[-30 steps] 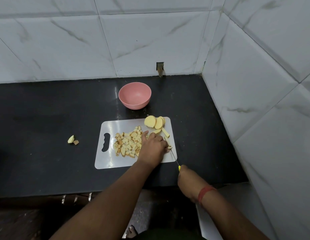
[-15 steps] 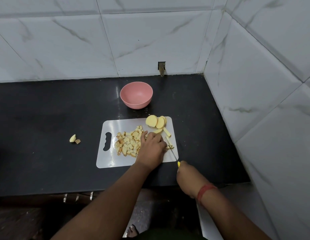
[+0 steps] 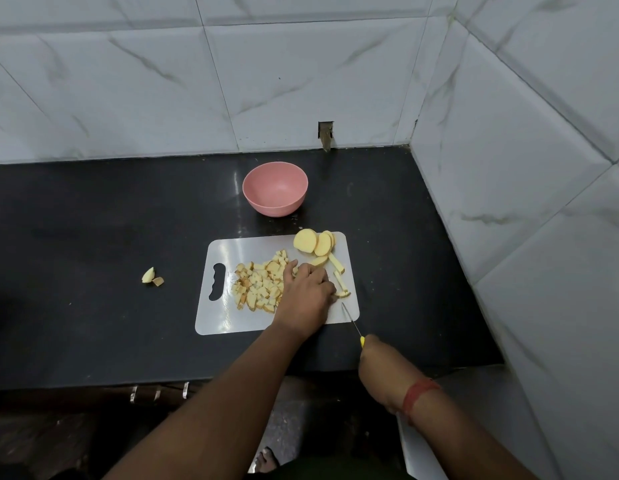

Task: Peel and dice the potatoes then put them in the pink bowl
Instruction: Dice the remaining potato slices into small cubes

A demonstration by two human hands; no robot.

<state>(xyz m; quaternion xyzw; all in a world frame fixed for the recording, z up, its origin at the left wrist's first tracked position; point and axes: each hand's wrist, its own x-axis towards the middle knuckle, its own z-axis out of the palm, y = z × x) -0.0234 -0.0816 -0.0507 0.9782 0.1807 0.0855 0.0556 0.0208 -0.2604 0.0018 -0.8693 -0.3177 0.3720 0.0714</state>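
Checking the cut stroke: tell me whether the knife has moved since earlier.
Yes: the knife drew back toward the near edge of the cutting board.

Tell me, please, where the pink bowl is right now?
In the head view the pink bowl stands on the black counter, just beyond the far edge of the white cutting board, near the tiled back wall.

bowl (image 3: 275, 188): pink
cutting board (image 3: 225, 320): white
potato pieces (image 3: 259, 287): pale yellow
desk (image 3: 93, 237): black
wall tiles (image 3: 162, 81): white, grey veining
knife handle (image 3: 362, 341): yellow
wrist band (image 3: 419, 393): red
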